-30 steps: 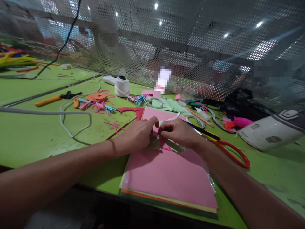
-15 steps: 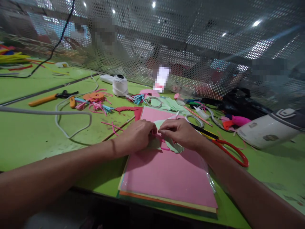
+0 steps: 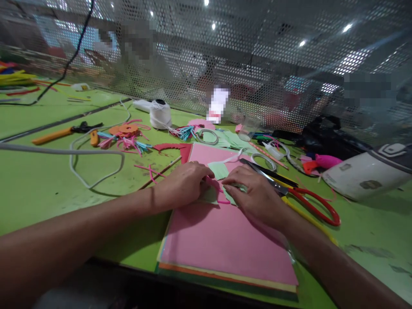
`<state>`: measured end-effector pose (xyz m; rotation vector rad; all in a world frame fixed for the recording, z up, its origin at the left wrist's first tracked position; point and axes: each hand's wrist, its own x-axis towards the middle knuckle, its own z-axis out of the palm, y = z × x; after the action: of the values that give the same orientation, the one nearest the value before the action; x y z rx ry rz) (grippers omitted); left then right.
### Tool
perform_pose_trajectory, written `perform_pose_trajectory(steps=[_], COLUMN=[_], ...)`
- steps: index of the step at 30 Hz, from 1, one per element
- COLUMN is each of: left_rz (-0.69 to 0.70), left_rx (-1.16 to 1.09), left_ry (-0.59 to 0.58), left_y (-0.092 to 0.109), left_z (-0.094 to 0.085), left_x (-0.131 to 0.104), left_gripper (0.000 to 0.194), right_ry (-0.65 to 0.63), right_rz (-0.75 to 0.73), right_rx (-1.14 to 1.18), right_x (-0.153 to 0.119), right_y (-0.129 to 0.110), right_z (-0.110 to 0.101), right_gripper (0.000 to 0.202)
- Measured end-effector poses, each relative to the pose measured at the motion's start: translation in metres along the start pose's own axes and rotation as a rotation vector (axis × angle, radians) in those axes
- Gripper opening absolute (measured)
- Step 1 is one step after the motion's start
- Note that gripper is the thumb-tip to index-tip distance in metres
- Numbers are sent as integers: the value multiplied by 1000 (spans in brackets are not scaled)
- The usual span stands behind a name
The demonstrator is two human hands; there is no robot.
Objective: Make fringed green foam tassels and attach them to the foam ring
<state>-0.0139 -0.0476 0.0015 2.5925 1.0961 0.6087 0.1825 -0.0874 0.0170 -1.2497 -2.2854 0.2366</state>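
A stack of coloured sheets with pink on top (image 3: 222, 240) lies before me. Over its upper part are pale green paper pieces (image 3: 218, 170) and a thin pink strip (image 3: 222, 201). My left hand (image 3: 185, 184) is closed in a pinch on the pink strip, its fingertips partly hidden, with pale green paper under it. To its right, my right hand (image 3: 254, 193) has thumb and fingers pressed together at the edge of another pale green piece; what lies between the fingertips is too small to make out.
Red-handled scissors (image 3: 313, 206) lie right of the stack, near a white bottle (image 3: 360, 176). Behind are a thread spool (image 3: 160, 116), white tape rings (image 3: 263, 162) and a clear cup (image 3: 249, 128). Cutters (image 3: 53, 135) and a grey cable (image 3: 96, 151) lie left, with a perforated screen (image 3: 180, 56) beyond.
My right hand has moved right and slightly down, away from my left hand, uncovering more green paper and the scissor blades. My left hand has stayed nearly still.
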Motion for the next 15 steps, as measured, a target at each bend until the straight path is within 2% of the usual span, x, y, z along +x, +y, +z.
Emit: perform_pose_trajectory(steps=[4, 12, 15], left_rz=[15, 55, 68], left_rx=[71, 160, 183], left_ry=[-29, -11, -10], left_y=[3, 7, 4], left_z=[-1, -4, -4], left_x=[0, -4, -4], left_gripper=[24, 22, 23], right_ry=[-52, -252, -247], right_rz=[1, 3, 10], right_rx=[-76, -313, -288], right_x=[7, 33, 37], right_y=[-3, -12, -9], right_z=[-2, 4, 3], right_gripper=[14, 20, 22])
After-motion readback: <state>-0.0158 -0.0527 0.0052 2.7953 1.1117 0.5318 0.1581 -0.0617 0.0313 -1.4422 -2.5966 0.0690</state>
